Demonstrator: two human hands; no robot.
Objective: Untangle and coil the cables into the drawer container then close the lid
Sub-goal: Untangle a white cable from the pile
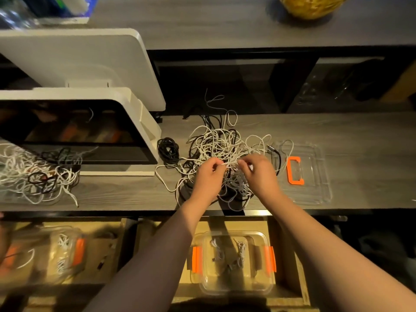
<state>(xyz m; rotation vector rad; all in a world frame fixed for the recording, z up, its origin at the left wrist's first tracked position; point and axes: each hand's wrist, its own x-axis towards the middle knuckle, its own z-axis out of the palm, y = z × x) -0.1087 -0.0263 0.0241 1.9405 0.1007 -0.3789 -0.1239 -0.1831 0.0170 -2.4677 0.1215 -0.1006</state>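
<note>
- One long grey wooden desk [337, 140] runs across the middle, with a mirror in a white frame [74, 129] standing on its left part
- One open wooden drawer [290, 255] sits under the desk edge, close to the person
- One big messy pile of white and black cables [216, 140] lies in the middle of the desk, all looped over itself, so the cables are too mixed up to count
- One clear plastic lid with an orange clip [315, 174] lies flat on the desk, just right of the pile
- One clear plastic box with two orange clips [231, 282] sits in the drawer with no lid on, and a few grey cables lie inside it
- One small bundle of black cable [167, 149] rests just left of the pile
- Two bare hands are over the pile: the left hand [208, 176] pinches a thin white cable [230, 165], and the right hand [258, 172] pinches the same cable, close beside it
- The mirror shows a copy of the pile and the box at the left, blurry and cut off by the edge
</note>
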